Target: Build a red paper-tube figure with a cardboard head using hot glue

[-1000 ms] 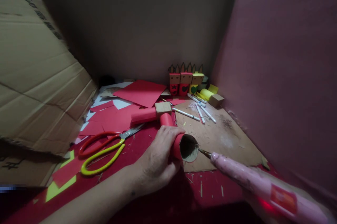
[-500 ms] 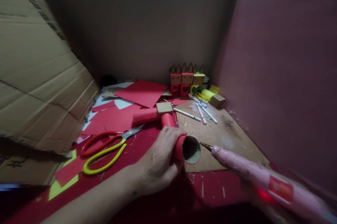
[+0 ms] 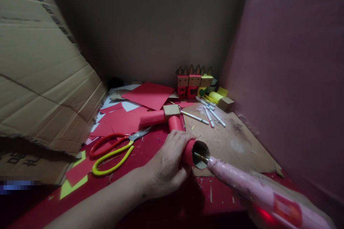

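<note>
Your left hand (image 3: 172, 162) clamps the red tube (image 3: 189, 153); your right hand (image 3: 285, 186) grips the glue gun (image 3: 247, 183), nozzle (image 3: 202, 156) slanting leftward into the tube's open end (image 3: 203, 165).

Left forearm (image 3: 107, 200) bare, slim, narrowing toward the wrist (image 3: 146, 182); one small dark spot (image 3: 144, 196) near the wrist's edge. Left hand (image 3: 167, 164) bare too, knuckles and back visible, fingers (image 3: 185, 137) partly hidden, thumb (image 3: 176, 183) rounded. Right hand (image 3: 301, 196) blurred, dim, mostly covered; outline soft, finer detail can't be made out.
</note>
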